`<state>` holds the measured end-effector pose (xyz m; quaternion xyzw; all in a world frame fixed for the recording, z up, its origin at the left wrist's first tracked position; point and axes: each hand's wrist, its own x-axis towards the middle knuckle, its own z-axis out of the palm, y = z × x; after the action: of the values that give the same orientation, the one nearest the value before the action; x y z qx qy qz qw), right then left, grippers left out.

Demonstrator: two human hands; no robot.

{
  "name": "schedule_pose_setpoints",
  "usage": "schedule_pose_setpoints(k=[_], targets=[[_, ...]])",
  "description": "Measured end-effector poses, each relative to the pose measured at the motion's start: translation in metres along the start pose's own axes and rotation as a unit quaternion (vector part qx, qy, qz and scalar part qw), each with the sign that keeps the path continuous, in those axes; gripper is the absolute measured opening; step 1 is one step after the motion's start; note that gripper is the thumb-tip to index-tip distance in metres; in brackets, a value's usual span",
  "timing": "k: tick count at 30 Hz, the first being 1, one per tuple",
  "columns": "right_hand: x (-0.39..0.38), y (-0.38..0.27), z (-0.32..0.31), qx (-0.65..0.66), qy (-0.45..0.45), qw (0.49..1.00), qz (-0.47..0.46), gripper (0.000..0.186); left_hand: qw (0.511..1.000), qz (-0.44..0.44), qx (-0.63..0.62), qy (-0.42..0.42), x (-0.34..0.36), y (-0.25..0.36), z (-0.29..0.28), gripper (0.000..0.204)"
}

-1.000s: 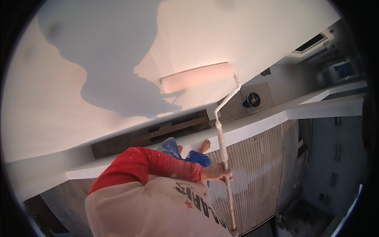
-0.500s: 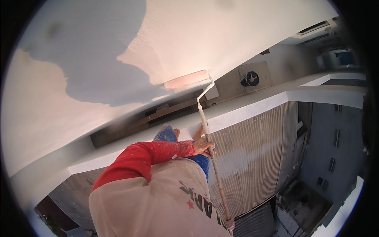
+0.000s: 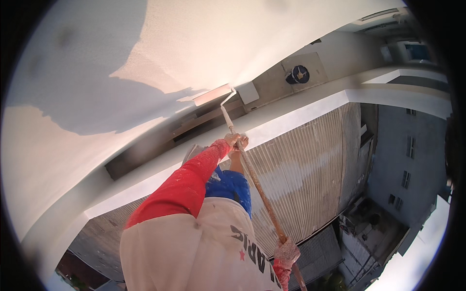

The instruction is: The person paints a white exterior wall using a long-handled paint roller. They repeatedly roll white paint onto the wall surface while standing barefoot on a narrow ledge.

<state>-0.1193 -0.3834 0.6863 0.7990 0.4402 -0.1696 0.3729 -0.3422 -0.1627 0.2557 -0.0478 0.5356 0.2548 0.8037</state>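
A long paint roller reaches from the lower right up to the wall. Its pale, paint-covered roller head [image 3: 212, 95] lies along the lower part of the white wall [image 3: 194, 39], and a bent white frame joins it to the wooden pole [image 3: 262, 194]. My left hand [image 3: 232, 139], in a red sleeve, is closed round the upper pole, just below the frame. Farther down, at the lower right, my right hand [image 3: 287, 252] grips the pole's lower part and is spattered with white paint. A bare foot [image 3: 243, 141] shows just beyond my left hand.
A dark bucket [image 3: 297, 74] stands on the floor ahead to the right. Next to the roller lies a white rectangular piece [image 3: 249, 92]. A white parapet [image 3: 301, 121] runs across, with a corrugated roof [image 3: 301, 169] far below it. A large shadow falls on the wall.
The roller head has moved left and a little nearer the wall's lower edge. My left hand has gone forward with its arm stretched, now closer to the frame. My right hand shows more fully.
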Motion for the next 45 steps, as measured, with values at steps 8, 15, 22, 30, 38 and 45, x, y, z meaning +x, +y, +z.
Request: schedule_pose_setpoints(k=[8, 15, 22, 30, 38, 45], targets=[[0.067, -0.068, -0.003, -0.036, -0.058, 0.994, -0.091, 0.031, 0.795, 0.306, 0.523, 0.042, -0.005, 0.000, 0.020, 0.031], [0.109, -0.075, 0.017, -0.012, -0.137, 0.988, -0.077, 0.041, 0.584, 0.476, 0.620, -0.218, -0.314, 0.077, 0.123, 0.043], [0.146, -0.123, 0.021, -0.067, -0.132, 0.985, -0.093, 0.043, 0.209, 0.688, 0.632, -0.288, -0.560, 0.098, 0.194, 0.046], [0.181, -0.159, 0.053, -0.065, -0.113, 0.982, -0.138, 0.043, 0.153, 0.718, 0.609, -0.300, -0.581, 0.086, 0.194, 0.044], [0.209, -0.173, 0.106, 0.025, -0.293, 0.950, -0.110, 0.044, 0.149, 0.706, 0.609, -0.329, -0.584, 0.080, 0.189, 0.043], [0.200, -0.176, 0.099, -0.015, -0.150, 0.969, -0.196, 0.046, 0.143, 0.700, 0.612, -0.340, -0.583, 0.074, 0.185, 0.042]])
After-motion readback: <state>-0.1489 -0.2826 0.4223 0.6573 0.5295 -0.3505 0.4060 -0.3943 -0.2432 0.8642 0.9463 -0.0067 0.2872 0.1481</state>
